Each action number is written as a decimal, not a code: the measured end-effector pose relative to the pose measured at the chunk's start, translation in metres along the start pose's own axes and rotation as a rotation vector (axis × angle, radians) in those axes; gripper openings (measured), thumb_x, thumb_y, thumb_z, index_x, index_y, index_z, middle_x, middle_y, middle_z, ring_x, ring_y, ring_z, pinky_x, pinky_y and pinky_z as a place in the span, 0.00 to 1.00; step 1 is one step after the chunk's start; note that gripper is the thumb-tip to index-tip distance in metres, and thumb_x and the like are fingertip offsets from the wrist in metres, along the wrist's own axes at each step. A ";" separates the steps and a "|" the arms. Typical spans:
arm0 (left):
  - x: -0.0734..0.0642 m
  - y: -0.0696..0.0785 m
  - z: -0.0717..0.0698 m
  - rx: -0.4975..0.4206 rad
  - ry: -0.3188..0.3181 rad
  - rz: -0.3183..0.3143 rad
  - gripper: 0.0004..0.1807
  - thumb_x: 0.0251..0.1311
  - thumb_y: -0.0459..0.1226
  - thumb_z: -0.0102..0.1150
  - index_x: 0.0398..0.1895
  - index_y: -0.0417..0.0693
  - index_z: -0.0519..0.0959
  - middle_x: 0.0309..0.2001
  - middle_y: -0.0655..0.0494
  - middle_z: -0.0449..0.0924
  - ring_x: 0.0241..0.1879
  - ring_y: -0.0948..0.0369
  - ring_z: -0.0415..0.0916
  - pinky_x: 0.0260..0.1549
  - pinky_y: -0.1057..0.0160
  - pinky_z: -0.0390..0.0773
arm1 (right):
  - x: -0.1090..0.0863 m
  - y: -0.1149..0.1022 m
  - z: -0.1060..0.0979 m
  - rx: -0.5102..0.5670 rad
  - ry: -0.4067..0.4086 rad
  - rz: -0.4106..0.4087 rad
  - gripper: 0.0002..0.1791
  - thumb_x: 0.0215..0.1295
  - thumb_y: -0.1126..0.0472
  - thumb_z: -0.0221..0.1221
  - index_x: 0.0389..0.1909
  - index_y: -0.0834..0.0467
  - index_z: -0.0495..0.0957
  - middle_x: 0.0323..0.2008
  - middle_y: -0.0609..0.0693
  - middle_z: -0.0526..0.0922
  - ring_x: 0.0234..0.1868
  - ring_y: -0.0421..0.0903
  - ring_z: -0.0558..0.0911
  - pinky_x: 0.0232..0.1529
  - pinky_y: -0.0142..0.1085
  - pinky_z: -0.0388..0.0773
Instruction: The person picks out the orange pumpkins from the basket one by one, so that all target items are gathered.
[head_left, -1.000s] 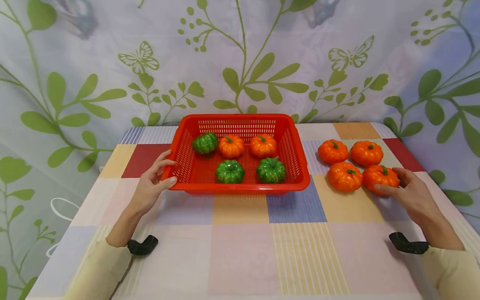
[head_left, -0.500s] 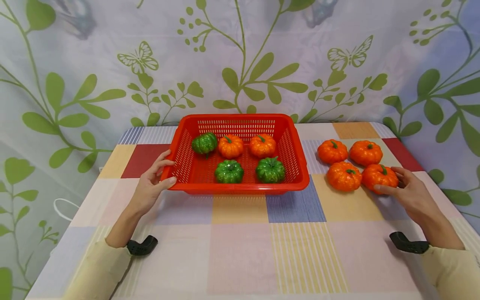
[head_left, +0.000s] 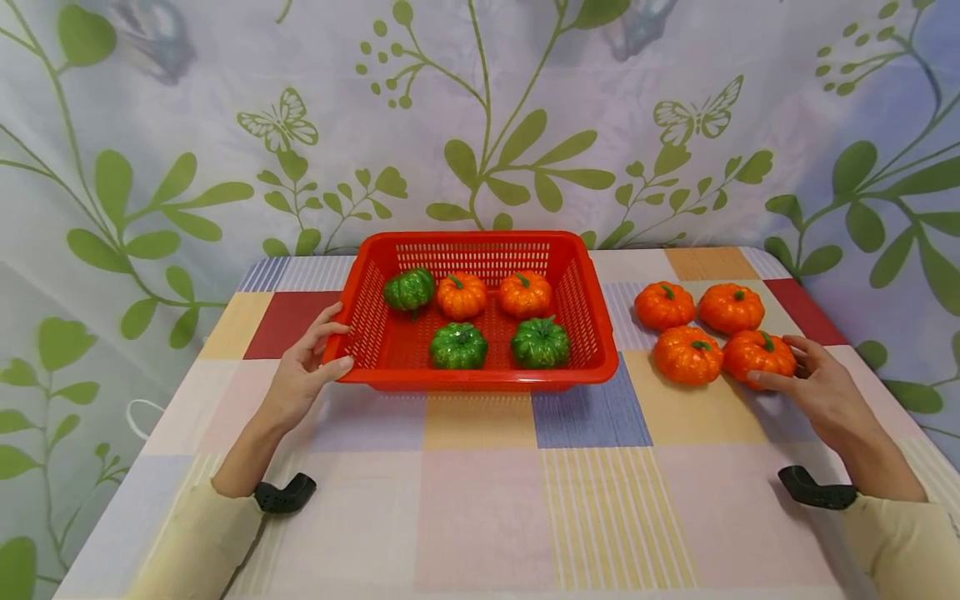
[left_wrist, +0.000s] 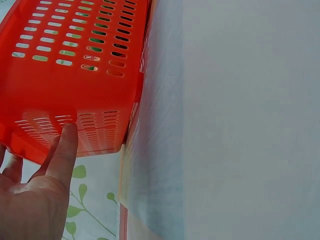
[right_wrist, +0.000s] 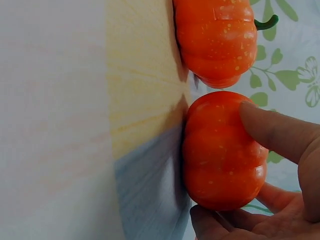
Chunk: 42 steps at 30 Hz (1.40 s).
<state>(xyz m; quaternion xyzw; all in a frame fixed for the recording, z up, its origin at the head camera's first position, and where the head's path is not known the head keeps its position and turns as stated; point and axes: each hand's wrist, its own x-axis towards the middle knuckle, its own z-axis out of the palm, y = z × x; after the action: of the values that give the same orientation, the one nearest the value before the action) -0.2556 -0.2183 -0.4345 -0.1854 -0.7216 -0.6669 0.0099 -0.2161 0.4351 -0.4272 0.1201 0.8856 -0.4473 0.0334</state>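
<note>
A red plastic basket (head_left: 480, 377) holds three orange and green toy pumpkins in its back row, left to right green (head_left: 409, 289), orange (head_left: 462, 296) and orange (head_left: 525, 294). Two more green pumpkins (head_left: 458, 346) sit in front. My left hand (head_left: 300, 375) touches the basket's left front corner from outside; the left wrist view shows its thumb (left_wrist: 69, 137) against the outer wall. At the right, my right hand (head_left: 821, 387) holds an orange pumpkin (head_left: 759, 358) between thumb and fingers, low at the table. Part of that pumpkin is hidden behind the hand.
Three other orange pumpkins, at back left (head_left: 664, 305), back right (head_left: 731, 307) and front left (head_left: 688, 355), cluster beside the held one. A patchwork cloth covers the table (head_left: 480, 517). Behind it hangs a leaf-patterned curtain (head_left: 480, 100).
</note>
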 end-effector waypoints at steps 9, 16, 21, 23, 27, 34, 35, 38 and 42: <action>0.002 -0.002 0.002 -0.015 -0.008 0.008 0.20 0.65 0.26 0.55 0.59 0.30 0.66 0.77 0.51 0.47 0.69 0.49 0.54 0.49 0.66 0.78 | -0.011 0.000 -0.008 0.075 0.054 -0.001 0.49 0.70 0.52 0.58 0.77 0.64 0.37 0.75 0.72 0.39 0.74 0.69 0.41 0.71 0.60 0.41; 0.002 -0.001 0.002 -0.012 -0.006 0.011 0.19 0.65 0.26 0.55 0.59 0.32 0.68 0.77 0.51 0.47 0.70 0.47 0.53 0.49 0.66 0.78 | -0.027 -0.018 -0.012 0.063 0.274 0.015 0.42 0.69 0.53 0.59 0.78 0.57 0.50 0.77 0.54 0.49 0.77 0.54 0.47 0.69 0.27 0.54; 0.002 -0.001 0.001 -0.005 0.002 0.013 0.19 0.65 0.26 0.55 0.58 0.33 0.69 0.77 0.51 0.48 0.70 0.47 0.53 0.49 0.67 0.78 | -0.036 -0.038 -0.015 0.156 0.330 -0.068 0.33 0.68 0.57 0.62 0.72 0.46 0.63 0.64 0.37 0.68 0.64 0.35 0.66 0.53 0.13 0.62; 0.001 -0.001 0.000 -0.006 0.003 0.013 0.19 0.65 0.26 0.55 0.58 0.34 0.69 0.77 0.52 0.48 0.70 0.47 0.52 0.49 0.67 0.78 | -0.039 -0.047 -0.014 0.171 0.324 -0.134 0.27 0.67 0.59 0.62 0.66 0.44 0.70 0.54 0.32 0.73 0.54 0.31 0.69 0.50 0.12 0.64; 0.000 -0.001 0.000 -0.005 0.007 0.010 0.20 0.65 0.26 0.55 0.59 0.31 0.68 0.77 0.51 0.48 0.71 0.46 0.51 0.49 0.67 0.78 | -0.043 -0.065 -0.007 0.230 0.279 -0.246 0.19 0.67 0.65 0.61 0.54 0.43 0.75 0.44 0.28 0.78 0.48 0.28 0.74 0.46 0.14 0.67; -0.001 -0.001 0.001 0.000 0.009 0.010 0.18 0.65 0.26 0.55 0.58 0.37 0.71 0.77 0.52 0.48 0.71 0.46 0.50 0.49 0.67 0.78 | -0.043 -0.086 0.013 0.377 0.146 -0.357 0.18 0.66 0.71 0.60 0.55 0.55 0.77 0.45 0.36 0.81 0.48 0.31 0.77 0.46 0.16 0.70; -0.001 -0.001 0.001 0.003 0.009 0.009 0.18 0.65 0.26 0.55 0.58 0.39 0.72 0.77 0.52 0.48 0.71 0.46 0.50 0.49 0.67 0.78 | -0.043 -0.089 0.016 0.396 0.131 -0.371 0.18 0.66 0.71 0.60 0.55 0.56 0.77 0.45 0.37 0.82 0.48 0.32 0.78 0.46 0.16 0.71; 0.000 -0.001 0.001 0.010 0.012 0.008 0.18 0.65 0.27 0.55 0.57 0.47 0.74 0.77 0.52 0.48 0.72 0.47 0.49 0.49 0.68 0.77 | -0.041 -0.098 0.025 0.419 0.095 -0.418 0.18 0.65 0.73 0.60 0.55 0.61 0.77 0.44 0.40 0.83 0.48 0.35 0.79 0.46 0.17 0.73; 0.000 -0.001 0.000 -0.002 0.009 0.007 0.18 0.65 0.27 0.55 0.56 0.48 0.74 0.77 0.51 0.48 0.72 0.46 0.49 0.49 0.67 0.78 | -0.039 -0.111 0.034 0.311 0.056 -0.428 0.19 0.66 0.71 0.60 0.57 0.62 0.75 0.46 0.40 0.82 0.49 0.35 0.79 0.46 0.19 0.73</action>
<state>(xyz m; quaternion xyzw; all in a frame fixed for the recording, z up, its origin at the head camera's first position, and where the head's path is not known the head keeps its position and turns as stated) -0.2557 -0.2180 -0.4351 -0.1850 -0.7201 -0.6686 0.0154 -0.2067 0.3375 -0.3537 -0.0540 0.8120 -0.5715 -0.1056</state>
